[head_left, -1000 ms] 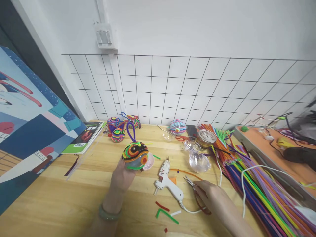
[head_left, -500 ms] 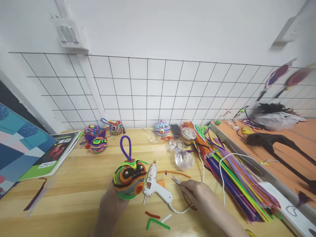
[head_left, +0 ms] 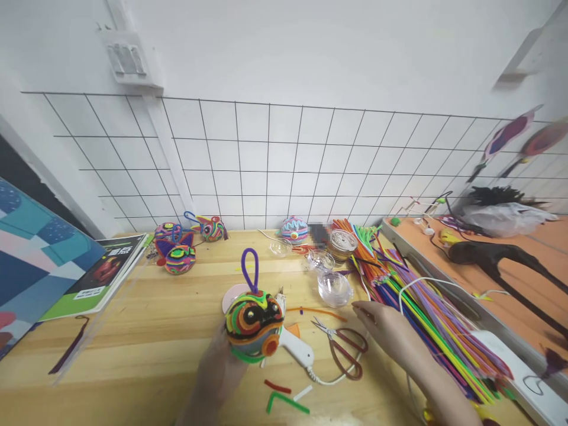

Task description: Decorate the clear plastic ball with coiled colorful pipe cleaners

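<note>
My left hand [head_left: 222, 361] grips from below a ball ornament [head_left: 252, 328] wound with colourful pipe cleaners, with a dark face pattern and a purple loop on top. Behind it, partly hidden, lies a white hot glue gun [head_left: 298, 348]. Scissors [head_left: 348, 349] with reddish-brown handles rest on the table, blades parted. Just right of them is my right hand [head_left: 384, 325], apart from the scissors, its fingers loosely stretched to the left and nothing visible in them. Cut pipe cleaner bits, such as a green piece [head_left: 286, 402] and a red one [head_left: 278, 387], lie in front.
A large bundle of pipe cleaners [head_left: 426, 331] spreads at the right beside a white power strip [head_left: 497, 355]. Clear plastic half-shells [head_left: 335, 289] and a spool [head_left: 343, 241] stand behind. Finished balls [head_left: 180, 259] sit at the back left, near magazines [head_left: 95, 281].
My right hand has let go of the scissors, which now lie on the table, and moved right. The ball in my left hand has shifted right, covering more of the glue gun; a pale pink disc shows behind it.
</note>
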{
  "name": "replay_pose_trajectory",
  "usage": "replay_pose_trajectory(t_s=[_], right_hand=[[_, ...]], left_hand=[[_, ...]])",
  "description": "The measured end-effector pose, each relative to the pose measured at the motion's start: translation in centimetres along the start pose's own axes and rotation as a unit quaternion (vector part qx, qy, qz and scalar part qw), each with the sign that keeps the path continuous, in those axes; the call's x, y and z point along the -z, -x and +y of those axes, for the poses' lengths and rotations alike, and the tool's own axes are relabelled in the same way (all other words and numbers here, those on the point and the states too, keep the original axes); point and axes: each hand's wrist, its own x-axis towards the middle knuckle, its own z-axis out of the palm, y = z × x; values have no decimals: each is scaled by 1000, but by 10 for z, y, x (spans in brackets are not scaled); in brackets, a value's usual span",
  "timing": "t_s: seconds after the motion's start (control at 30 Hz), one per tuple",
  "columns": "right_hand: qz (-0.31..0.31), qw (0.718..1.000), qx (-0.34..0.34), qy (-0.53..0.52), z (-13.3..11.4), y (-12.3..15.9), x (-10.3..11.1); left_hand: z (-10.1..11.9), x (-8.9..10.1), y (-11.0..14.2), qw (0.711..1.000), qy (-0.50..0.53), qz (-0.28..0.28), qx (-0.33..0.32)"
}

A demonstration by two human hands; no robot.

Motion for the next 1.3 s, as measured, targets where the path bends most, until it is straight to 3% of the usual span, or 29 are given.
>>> replay_pose_trajectory(t_s=[0.47,0.7,0.9,1.3], right_hand=[[77,991,-3,110,41,-32,-6],[106,985,31,130,59,-48,-22],[97,984,40,147,73,-67,-31],[57,977,-37,201,83,-81,-44]], left_hand=[[-5,5,0,1000,16,0,-2],[-5,-2,-1,999,46,-8,15],[-5,-5,-1,997,72,-22,27],[-8,0,-2,996,76,-36,25]])
